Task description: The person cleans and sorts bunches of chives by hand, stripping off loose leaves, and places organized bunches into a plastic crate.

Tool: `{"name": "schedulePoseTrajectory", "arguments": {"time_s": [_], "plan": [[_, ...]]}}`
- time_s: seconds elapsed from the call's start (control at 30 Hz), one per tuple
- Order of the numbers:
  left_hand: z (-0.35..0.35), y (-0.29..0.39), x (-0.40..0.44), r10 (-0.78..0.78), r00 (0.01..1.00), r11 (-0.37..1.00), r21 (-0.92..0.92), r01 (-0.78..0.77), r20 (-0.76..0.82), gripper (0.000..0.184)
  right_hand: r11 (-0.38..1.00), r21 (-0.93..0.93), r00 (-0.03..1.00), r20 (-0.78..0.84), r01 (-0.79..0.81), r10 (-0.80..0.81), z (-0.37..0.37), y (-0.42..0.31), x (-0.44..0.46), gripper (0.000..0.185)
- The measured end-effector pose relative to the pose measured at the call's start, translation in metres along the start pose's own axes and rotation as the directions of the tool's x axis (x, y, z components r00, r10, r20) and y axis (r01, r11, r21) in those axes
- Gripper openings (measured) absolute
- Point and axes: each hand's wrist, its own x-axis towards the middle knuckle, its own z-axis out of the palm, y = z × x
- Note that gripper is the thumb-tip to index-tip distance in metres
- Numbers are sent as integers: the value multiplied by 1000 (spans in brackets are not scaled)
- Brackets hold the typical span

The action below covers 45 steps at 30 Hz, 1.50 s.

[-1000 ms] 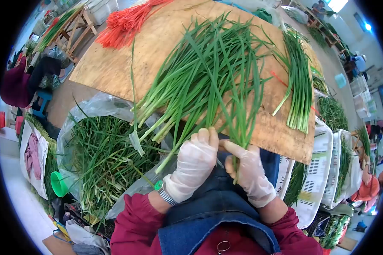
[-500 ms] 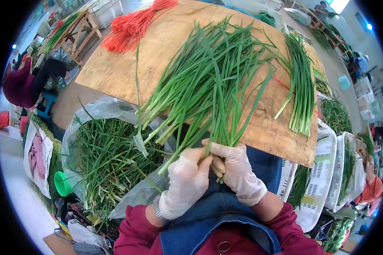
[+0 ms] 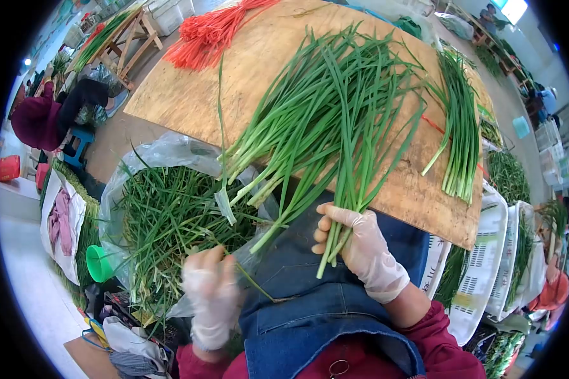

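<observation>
My right hand [image 3: 368,247], in a thin whitish glove, is closed around the lower stalks of a few garlic chives [image 3: 348,170]. Their pale ends stick out below the fingers, and their leaves lie over the board. My left hand [image 3: 210,297], gloved too, is smeared by motion beside the bag of loose leaves; its fingers cannot be made out. Close to it, a thin stem [image 3: 254,279] lies across the bag's edge and my apron. A loose pile of garlic chives [image 3: 291,136] spreads over the wooden board, stalk ends overhanging the near edge.
Red strips [image 3: 212,35] lie at the far left of the wooden board [image 3: 171,104]. A neat chive bundle [image 3: 459,132] rests on the right. Left of me stands a clear plastic bag [image 3: 110,189] full of leaf scraps, with a green cup [image 3: 99,264]. White crates [image 3: 485,265] stand right.
My left hand has come away from my right hand and moved left and down toward the bag. My right hand keeps hold of the chives, whose stalk ends now show more.
</observation>
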Motion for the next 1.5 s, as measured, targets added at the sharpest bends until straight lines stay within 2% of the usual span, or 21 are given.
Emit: {"name": "schedulePoseTrajectory", "arguments": {"time_s": [0.07,0.13,0.2,0.37,0.47,0.53,0.63,0.7,0.77,0.83,0.93,1.0,1.07,1.13,1.2,1.23,1.27,1.37,1.4,1.43,1.5], "plan": [[15,30,24,72,996,997,-22,-70,59,19,999,18,1000,1,-31,31,-1,3,2,21],[33,40,37,-13,957,999,-25,21,289,17,1000,-17,1000,17,-17,17,2,4,1,18],[45,44,35,53,963,967,-255,17,265,15,998,-59,1000,-5,-20,20,6,7,2,19],[40,78,23,242,967,941,-262,-215,76,24,963,-261,998,32,64,-58,6,8,1,19],[40,76,16,108,978,712,-700,47,176,24,983,-146,992,78,112,-101,0,1,-2,15],[22,68,18,-115,790,261,-749,609,603,17,982,-117,984,114,149,-136,-8,-2,-2,19],[16,53,20,-209,836,333,-766,549,508,19,996,9,989,112,93,-93,-10,-2,-4,23],[13,45,20,-123,971,662,-712,233,203,13,998,67,992,124,18,-26,-11,-1,-5,24],[16,37,27,61,990,885,-451,-112,-126,18,994,76,989,132,-72,62,-13,-1,-3,26],[15,37,47,205,931,963,-106,-246,-301,35,992,46,979,171,-117,108,-21,-1,3,27],[22,24,85,184,940,966,231,-118,-288,44,982,144,955,285,-121,76,-13,-12,-7,24],[31,1,83,-251,968,950,-195,246,0,40,959,271,895,443,-79,-51,-8,-27,-20,24],[26,-25,71,-191,963,957,-255,139,-192,25,956,283,869,452,75,-202,4,-41,-34,20],[-4,-37,59,-484,844,840,-391,376,-230,23,968,225,912,363,114,-192,9,-42,-19,17],[-22,-73,50,-555,728,824,-142,549,-404,26,986,137,963,238,97,-128,8,-29,7,16],[-26,-95,45,-243,827,855,291,429,-507,27,986,163,978,195,38,-69,6,-20,16,17],[-27,-108,42,89,886,681,677,279,-455,28,989,149,986,162,20,-45,5,-15,20,18],[-17,-29,54,126,912,924,381,36,-390,28,992,127,995,101,-13,0,3,-7,25,20],[-6,-6,56,180,935,981,132,-145,-306,26,990,139,994,107,-21,6,2,-8,23,20],[10,14,60,300,923,953,49,-298,-241,26,988,153,993,117,-25,7,3,-9,22,20],[32,54,76,364,931,928,96,-360,-31,32,984,175,991,136,-23,-1,4,-13,19,20]]}}
